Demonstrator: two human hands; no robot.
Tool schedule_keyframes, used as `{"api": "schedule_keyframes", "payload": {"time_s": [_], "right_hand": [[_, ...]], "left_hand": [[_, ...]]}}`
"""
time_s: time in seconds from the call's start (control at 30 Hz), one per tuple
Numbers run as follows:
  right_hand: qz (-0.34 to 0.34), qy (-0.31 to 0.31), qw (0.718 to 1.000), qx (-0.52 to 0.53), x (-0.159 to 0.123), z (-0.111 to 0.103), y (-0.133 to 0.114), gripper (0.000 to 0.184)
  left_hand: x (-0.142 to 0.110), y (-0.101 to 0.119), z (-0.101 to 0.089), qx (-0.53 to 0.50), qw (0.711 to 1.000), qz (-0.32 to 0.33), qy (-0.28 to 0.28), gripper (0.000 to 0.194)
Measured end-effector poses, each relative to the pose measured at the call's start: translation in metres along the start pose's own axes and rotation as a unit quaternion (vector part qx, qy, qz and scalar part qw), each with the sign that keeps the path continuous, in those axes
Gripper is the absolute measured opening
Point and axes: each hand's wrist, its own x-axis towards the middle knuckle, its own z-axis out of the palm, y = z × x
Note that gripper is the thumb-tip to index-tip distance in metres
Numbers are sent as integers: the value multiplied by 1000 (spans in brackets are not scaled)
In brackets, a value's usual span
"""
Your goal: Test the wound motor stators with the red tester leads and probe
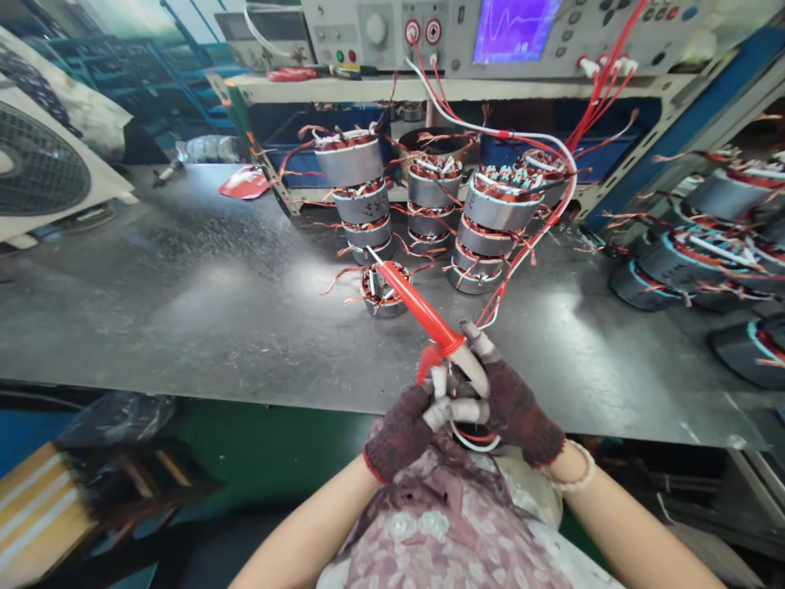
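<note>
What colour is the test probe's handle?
The test probe handle is bright red; the head view shows it best.

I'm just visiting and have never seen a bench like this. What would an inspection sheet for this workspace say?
Surface: scuffed sheet-metal workbench, with reflections across it.
Job's things: stacks of copper-wound motor stators with loose lead wires; a single stator sits just beyond the probe tip.
Clutter: red-and-white scrap on the bench; screwdriver on the shelf.
Hands: left hand and right hand, in dark knit gloves, grip a red-handled test probe.
Cables: red and white test leads run from the tester to the hands.
Surroundings: tester showing a waveform; more stators at right; fan unit at left.
</note>
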Motion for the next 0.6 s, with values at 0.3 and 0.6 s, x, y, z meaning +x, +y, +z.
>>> {"api": "schedule_keyframes", "payload": {"time_s": [0.3, 0.6], "right_hand": [[-111, -40, 958, -261, 0, -37, 21, 55], [-111, -67, 944, -303, 10, -26, 32, 54]], "left_hand": [[29, 5, -58, -178, 977, -102, 56, 43], [56, 21, -62, -122, 984, -107, 74, 50]]}}
